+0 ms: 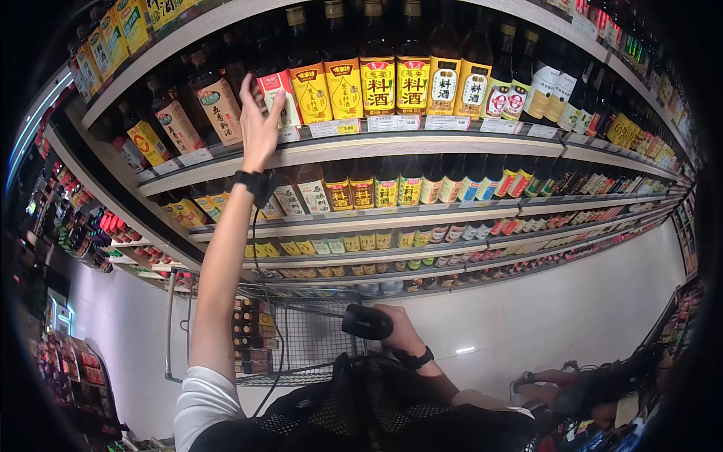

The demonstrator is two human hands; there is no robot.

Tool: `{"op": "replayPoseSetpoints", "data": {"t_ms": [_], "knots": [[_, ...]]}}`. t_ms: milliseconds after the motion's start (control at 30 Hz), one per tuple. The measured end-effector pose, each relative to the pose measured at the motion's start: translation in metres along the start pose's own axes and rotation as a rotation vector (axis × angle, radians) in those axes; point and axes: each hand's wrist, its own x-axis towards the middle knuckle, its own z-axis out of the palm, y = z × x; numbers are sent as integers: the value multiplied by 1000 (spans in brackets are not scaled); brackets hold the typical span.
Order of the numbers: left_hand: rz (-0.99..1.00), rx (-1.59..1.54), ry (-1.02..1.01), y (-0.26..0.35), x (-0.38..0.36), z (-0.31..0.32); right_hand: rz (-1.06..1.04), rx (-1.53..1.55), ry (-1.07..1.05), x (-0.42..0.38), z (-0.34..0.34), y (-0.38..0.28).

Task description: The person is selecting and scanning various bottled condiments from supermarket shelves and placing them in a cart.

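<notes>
One red-labelled bottle (292, 107) stands upright on the shelf (452, 147) at the head view's upper left, just right of the nearer left hand (260, 128), whose fingers and thumb spread about its left side, contact unclear, while the right hand (404, 331), lower centre, clasps a black device (367, 322).

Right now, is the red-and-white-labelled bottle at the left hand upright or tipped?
Upright: the red-and-white-labelled bottle stands in line with the yellow-labelled bottles beside it, the left hand at its label.
</notes>
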Motion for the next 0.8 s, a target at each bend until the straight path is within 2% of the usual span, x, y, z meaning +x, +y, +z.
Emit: {"op": "replayPoseSetpoints", "data": {"t_ms": [33,100,133,167,200,233,267,300,333,367,400,433,467,500,567,600,633,700,733,800], "knots": [[105,144,52,6,-10,-6,-4,26,6,1,-2,-3],[288,218,86,25,-43,-24,-3,-7,18,3,-2,3],[398,187,32,12,-93,-46,4,-34,42,0,-3,5],[286,182,-70,-12,-134,-59,12,-35,48,-1,-4,5],[260,208,-45,2,-136,-59,25,-32,42,0,-5,3],[195,368,-382,-38,-217,-86,53,-32,54,-1,-5,2],[-27,331,-563,-61,-269,-96,61,-35,61,-2,-5,2],[-126,296,-605,-62,-274,-100,95,-29,38,0,-3,2],[-244,404,-1079,-108,-386,-146,144,-35,16,-2,-4,2],[-454,615,-1520,-131,-456,-176,151,-44,9,-4,-3,6],[-666,561,-1682,-143,-459,-177,217,-100,-73,-5,-1,13],[-711,813,-2057,-140,-575,-225,294,-173,-184,-8,-1,15],[-733,548,-2004,-128,-609,-255,378,-281,-303,-8,-3,9],[-858,443,-1926,-138,-626,-264,376,-281,-302,-13,-3,19],[-874,727,-1654,-74,-684,-287,277,-619,-664,-19,8,42],[-895,739,-1556,-78,-675,-282,335,-643,-729,-15,9,40],[-1002,730,-1409,-58,-690,-277,301,-654,-811,-14,16,50],[-974,802,-1345,-56,-689,-272,367,-396,-870,-24,40,106],[-1035,790,-1282,-53,-705,-261,253,-284,-729,-39,66,151],[-1121,818,-1255,-80,-684,-245,296,-294,-758,-48,95,186]]}}
